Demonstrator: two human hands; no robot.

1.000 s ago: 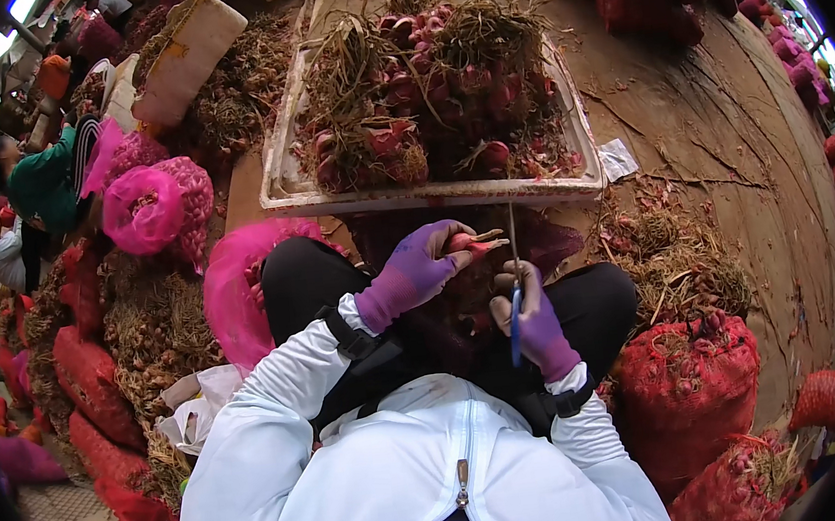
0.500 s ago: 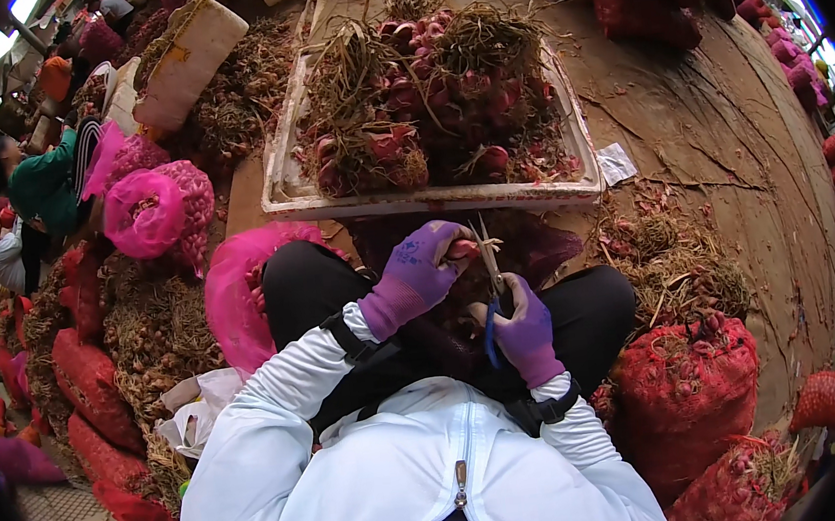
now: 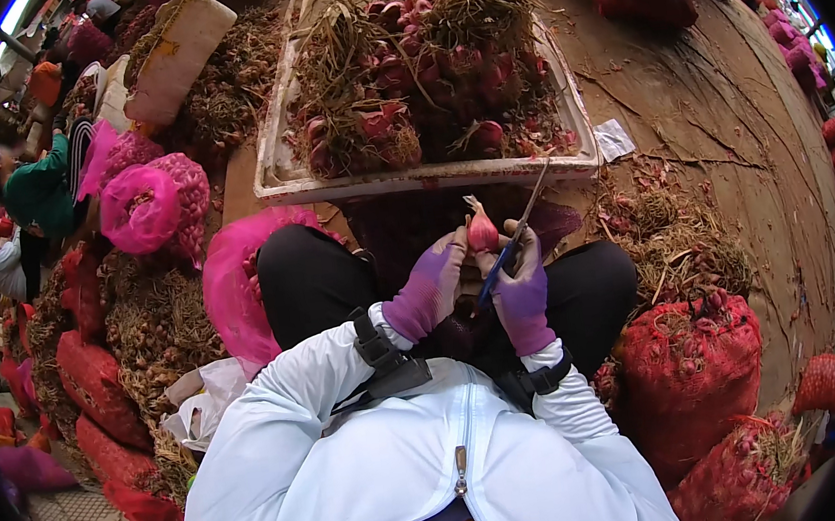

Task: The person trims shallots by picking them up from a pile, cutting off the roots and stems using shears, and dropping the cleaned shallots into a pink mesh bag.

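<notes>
In front of my lap, my left hand, in a purple and grey glove, pinches a pink-red garlic bulb by its lower left side. The bulb stands with its short pale neck up. My right hand, gloved alike, is closed round blue-handled scissors. Their blades point up and to the right, clear of the bulb. The right fingertips are close beside the bulb; whether they touch it I cannot tell. Beyond both hands, a white foam tray holds red bulbs with dry stalks and roots.
Left of my knee lies an open pink mesh bag; fuller pink bags stand farther off. At my right are dry trimmings and a full red mesh sack. Red sacks line the left. A person in green sits far left.
Both hands have drawn slightly nearer each other. The bulb has turned neck up and shows more fully. The scissors' blades have swung away from it to the right.
</notes>
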